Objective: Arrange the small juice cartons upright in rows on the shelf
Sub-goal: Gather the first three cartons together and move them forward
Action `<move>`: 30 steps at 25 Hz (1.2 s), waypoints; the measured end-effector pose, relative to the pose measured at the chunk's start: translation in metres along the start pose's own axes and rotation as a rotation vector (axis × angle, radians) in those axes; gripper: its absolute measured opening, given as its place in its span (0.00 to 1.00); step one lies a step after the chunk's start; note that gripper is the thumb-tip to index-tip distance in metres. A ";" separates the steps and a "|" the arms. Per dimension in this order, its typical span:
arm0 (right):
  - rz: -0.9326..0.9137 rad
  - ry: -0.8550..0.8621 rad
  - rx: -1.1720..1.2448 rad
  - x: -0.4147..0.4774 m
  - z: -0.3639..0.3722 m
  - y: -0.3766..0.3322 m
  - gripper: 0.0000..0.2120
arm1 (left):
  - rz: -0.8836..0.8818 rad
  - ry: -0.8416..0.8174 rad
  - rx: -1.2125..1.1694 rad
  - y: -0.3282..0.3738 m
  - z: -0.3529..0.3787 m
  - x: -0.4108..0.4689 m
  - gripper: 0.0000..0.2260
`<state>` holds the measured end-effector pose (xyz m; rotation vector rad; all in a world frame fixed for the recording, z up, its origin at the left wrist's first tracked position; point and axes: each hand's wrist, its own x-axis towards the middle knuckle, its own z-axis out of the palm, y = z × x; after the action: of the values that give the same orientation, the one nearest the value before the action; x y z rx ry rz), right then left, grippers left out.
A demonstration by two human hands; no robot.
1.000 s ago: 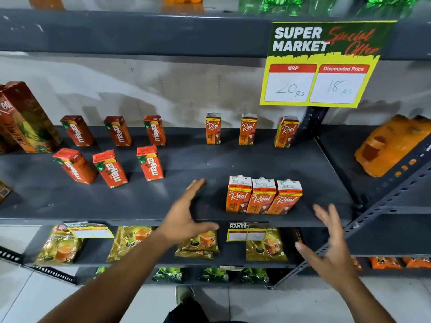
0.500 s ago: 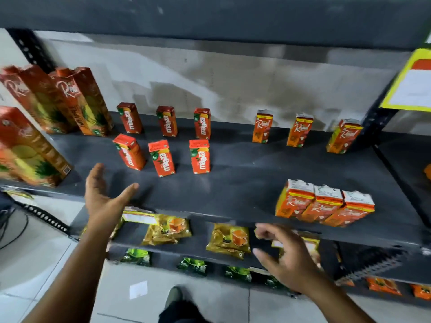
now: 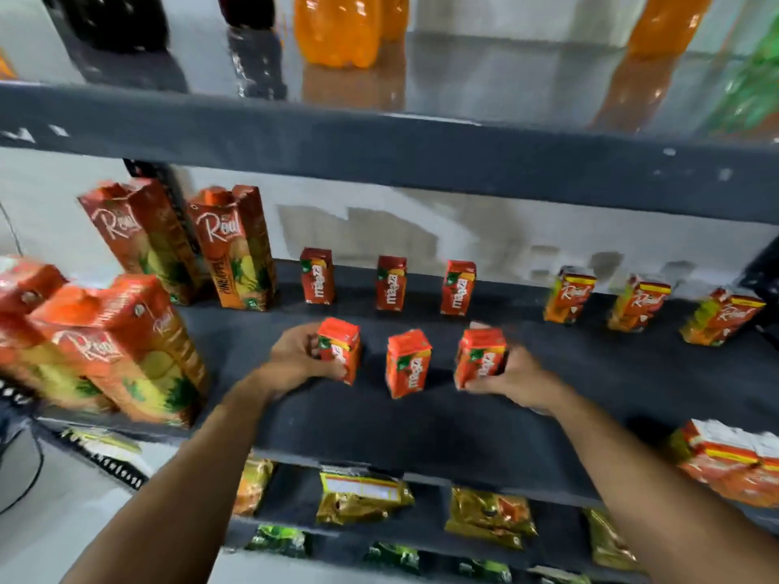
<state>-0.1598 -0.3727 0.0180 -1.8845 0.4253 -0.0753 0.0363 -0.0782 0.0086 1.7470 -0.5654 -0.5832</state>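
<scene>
Two rows of small red Maaza cartons stand on the dark shelf [image 3: 421, 432]. My left hand [image 3: 295, 358] grips the left front Maaza carton [image 3: 342, 347]. My right hand [image 3: 516, 375] grips the right front Maaza carton [image 3: 482, 356]. Between them the middle front Maaza carton [image 3: 408, 362] stands upright and untouched. Behind stand three more Maaza cartons [image 3: 391, 282] near the wall. Small Real cartons [image 3: 569, 293] line the back right, and a tight group of them [image 3: 725, 465] sits at the front right edge.
Tall Real juice cartons [image 3: 234, 246] stand at the back left, and more of them [image 3: 122, 347] at the front left edge. Soft drink bottles [image 3: 337, 27] fill the shelf above. Gold packets [image 3: 362, 497] lie on the lower shelf.
The view swung left and closer to the shelf. Both hands, which hung open in front of the shelf edge, reached in and closed on the two outer front Maaza cartons.
</scene>
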 end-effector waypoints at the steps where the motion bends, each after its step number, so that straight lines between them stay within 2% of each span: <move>1: -0.002 0.000 -0.016 0.004 0.004 0.001 0.35 | -0.006 -0.027 0.065 0.001 0.002 0.002 0.23; 3: -0.011 0.006 -0.029 0.012 0.011 -0.001 0.26 | -0.005 -0.074 0.098 0.001 0.006 0.005 0.20; 6: 0.037 -0.020 -0.044 0.019 0.016 -0.011 0.23 | 0.015 -0.122 0.098 0.001 0.023 -0.001 0.22; 9: 0.083 -0.073 -0.067 0.023 0.030 -0.026 0.23 | 0.055 -0.109 0.030 -0.005 0.046 -0.008 0.26; 11: 0.051 -0.119 -0.025 0.022 0.044 -0.031 0.27 | 0.076 -0.114 -0.009 -0.008 0.055 -0.011 0.26; 13: 0.032 -0.078 0.004 0.017 0.056 -0.031 0.28 | 0.057 -0.145 -0.031 -0.006 0.055 -0.012 0.24; 17: 0.009 0.106 -0.016 -0.009 0.081 -0.024 0.27 | 0.024 -0.241 -0.010 -0.004 0.044 -0.012 0.21; 22: 0.021 0.195 -0.033 -0.042 0.109 -0.015 0.20 | 0.033 -0.413 0.026 -0.001 0.026 -0.025 0.19; 30: 0.069 0.170 -0.090 -0.055 0.131 -0.014 0.23 | 0.018 -0.377 0.034 -0.014 0.011 -0.056 0.17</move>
<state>-0.1736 -0.2329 -0.0071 -1.9572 0.6183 -0.1733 -0.0119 -0.0472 -0.0025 1.6701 -0.8554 -0.9034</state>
